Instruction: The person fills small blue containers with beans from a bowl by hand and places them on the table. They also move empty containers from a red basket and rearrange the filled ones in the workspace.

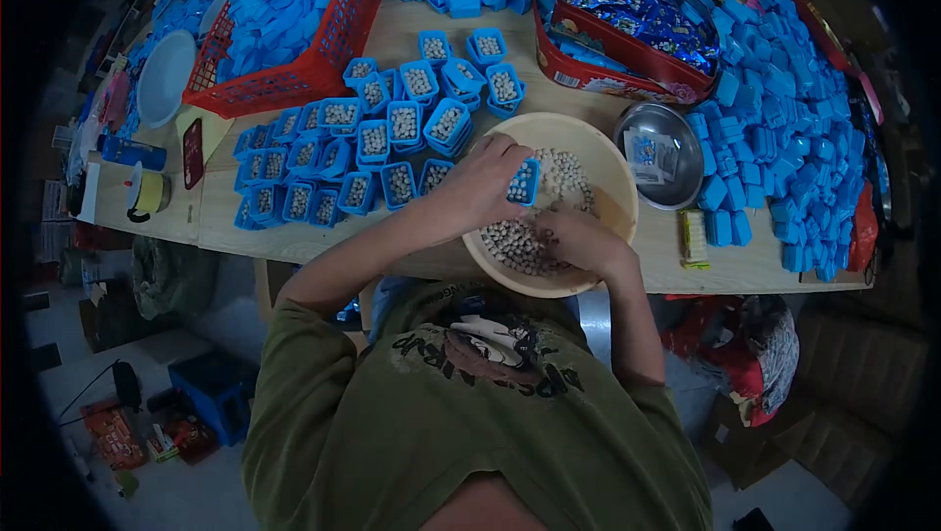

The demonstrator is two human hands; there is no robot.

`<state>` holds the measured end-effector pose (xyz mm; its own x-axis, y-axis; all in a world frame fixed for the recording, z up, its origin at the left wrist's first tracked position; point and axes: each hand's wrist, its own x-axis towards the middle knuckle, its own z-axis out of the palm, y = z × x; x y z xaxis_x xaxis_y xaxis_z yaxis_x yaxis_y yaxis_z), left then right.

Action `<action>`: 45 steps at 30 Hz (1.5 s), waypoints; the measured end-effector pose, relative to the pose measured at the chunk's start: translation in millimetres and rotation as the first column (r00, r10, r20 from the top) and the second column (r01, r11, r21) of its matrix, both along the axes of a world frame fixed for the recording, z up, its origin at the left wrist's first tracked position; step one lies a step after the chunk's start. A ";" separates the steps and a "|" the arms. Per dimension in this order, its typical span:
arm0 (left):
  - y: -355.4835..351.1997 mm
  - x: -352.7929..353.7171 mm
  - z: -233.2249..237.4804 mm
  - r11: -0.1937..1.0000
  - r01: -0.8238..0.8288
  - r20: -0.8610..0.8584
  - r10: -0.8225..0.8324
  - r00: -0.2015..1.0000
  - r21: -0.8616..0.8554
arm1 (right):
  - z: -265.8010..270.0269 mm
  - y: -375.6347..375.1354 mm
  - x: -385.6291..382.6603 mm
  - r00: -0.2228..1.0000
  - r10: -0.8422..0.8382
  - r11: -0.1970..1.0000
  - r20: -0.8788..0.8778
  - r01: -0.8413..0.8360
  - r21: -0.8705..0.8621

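My left hand is closed on a small blue plastic box with some pale beads in it, held over the left side of a cream bowl. Small round beads fill the bottom of that bowl. Inside it, my right hand reaches down among the beads; its fingertips are hidden, so what they hold does not show. Left of the bowl, many blue boxes of beads stand in close rows, some stacked on others.
A red basket heaped with blue plastic pieces stands at the back left. At the back right is a red tin with blue packets. A metal bowl, a yellow packet and piled blue boxes lie on the right.
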<state>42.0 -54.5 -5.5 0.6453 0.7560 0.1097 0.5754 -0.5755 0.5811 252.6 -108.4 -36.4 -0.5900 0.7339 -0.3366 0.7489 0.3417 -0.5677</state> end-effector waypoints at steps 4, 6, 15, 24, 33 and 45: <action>-2.2 1.1 1.4 0.996 0.026 -0.034 -0.029 0.999 -0.085 | 43.6 3.0 5.2 0.955 -0.150 0.985 -0.257 0.167 0.048; -2.5 5.5 1.3 0.990 0.043 -0.036 -0.048 0.998 -0.131 | 63.2 6.3 -2.0 0.923 -0.203 0.972 -0.328 0.231 0.051; -3.6 6.7 -6.3 0.990 0.042 0.012 -0.041 0.999 -0.134 | 64.9 11.1 -19.4 0.808 -0.286 0.918 -0.515 0.386 0.096; 10.6 -9.6 28.3 0.991 -0.002 0.086 0.014 0.996 -0.137 | 47.2 -3.9 6.6 0.912 -0.251 0.929 -0.324 0.320 0.183; 138.5 -99.8 58.0 0.872 -0.435 -0.005 0.448 0.894 0.224 | 40.3 -6.9 2.5 0.971 -0.210 0.977 0.115 0.202 0.074; 249.4 -135.6 -24.4 0.960 -0.274 -0.617 0.183 0.766 -0.055 | 23.1 8.9 -22.6 0.992 -0.070 0.996 -0.101 0.063 -0.070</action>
